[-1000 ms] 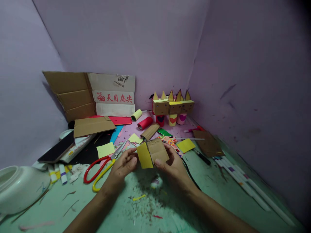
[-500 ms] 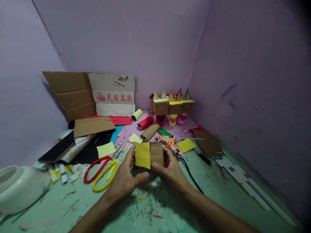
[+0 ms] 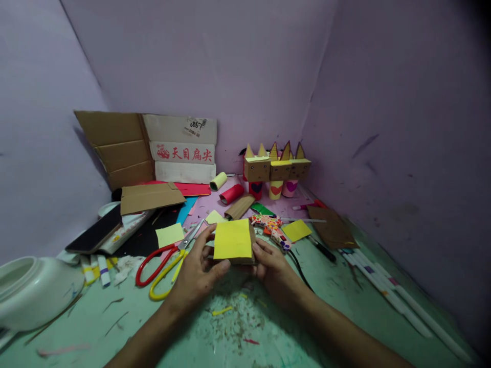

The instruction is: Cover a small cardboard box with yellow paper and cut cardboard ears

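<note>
Between my two hands is a small folded cardboard piece point(image 3: 252, 244), brown at its right and lower edges. A bright yellow paper square point(image 3: 232, 241) covers most of the side facing me. My left hand point(image 3: 201, 271) grips the left edge, thumb along the bottom corner and fingers behind. On the right edge, my right hand point(image 3: 274, 265) is closed with its fingertips against the cardboard. Scissors point(image 3: 183, 247) with red and yellow handles lie left of my left hand. Just beyond the right hand lies a floral-patterned glue gun point(image 3: 268, 225) with a black cord.
Several paper-tube figures with cardboard heads point(image 3: 258, 170) stand at the back. Cardboard panels point(image 3: 184, 152) lean on the left wall. A white pot point(image 3: 49, 294) sits at left, white sticks point(image 3: 391, 291) at right. Yellow paper point(image 3: 296, 231) and a black-handled tool point(image 3: 322, 249) lie nearby.
The cardboard piece has turned in my hands: the yellow square now faces me broadly, and the brown side shrinks to an edge. My right hand's fingers have curled in closer.
</note>
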The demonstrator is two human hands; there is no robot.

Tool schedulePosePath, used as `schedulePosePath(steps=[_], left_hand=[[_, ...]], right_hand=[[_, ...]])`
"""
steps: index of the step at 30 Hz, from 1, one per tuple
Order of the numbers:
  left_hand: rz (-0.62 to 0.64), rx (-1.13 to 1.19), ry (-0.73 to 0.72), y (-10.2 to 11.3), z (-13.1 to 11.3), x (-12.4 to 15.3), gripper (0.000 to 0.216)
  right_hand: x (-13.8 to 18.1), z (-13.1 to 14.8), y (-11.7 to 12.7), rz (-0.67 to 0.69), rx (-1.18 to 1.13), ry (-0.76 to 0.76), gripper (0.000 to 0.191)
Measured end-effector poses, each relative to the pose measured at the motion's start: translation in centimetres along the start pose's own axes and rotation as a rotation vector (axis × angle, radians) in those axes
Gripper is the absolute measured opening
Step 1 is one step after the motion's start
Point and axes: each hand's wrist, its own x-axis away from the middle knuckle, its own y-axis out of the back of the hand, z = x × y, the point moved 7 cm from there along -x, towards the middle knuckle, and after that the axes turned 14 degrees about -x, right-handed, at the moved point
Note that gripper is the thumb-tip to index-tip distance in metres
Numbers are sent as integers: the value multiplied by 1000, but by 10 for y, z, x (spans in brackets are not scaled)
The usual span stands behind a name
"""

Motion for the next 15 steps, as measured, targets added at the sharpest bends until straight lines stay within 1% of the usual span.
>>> schedulePosePath(steps=[4, 7, 10, 13, 15], left_hand=[[-31, -28, 0, 3, 1, -1, 73], [-40, -9, -43, 3, -1, -2, 71], [-72, 14, -57, 4, -3, -2, 78], [-91, -19, -17, 6, -2, -1, 90], [-93, -94, -3, 8, -1, -1, 91]], right_hand=[[1, -3, 0, 28, 19, -70, 36], [3, -5, -2, 79, 32, -110, 37], [3, -8, -3, 109, 27, -142, 38], [1, -9, 1, 79, 48, -123, 39], [-1, -4, 13, -15, 104, -47, 42]])
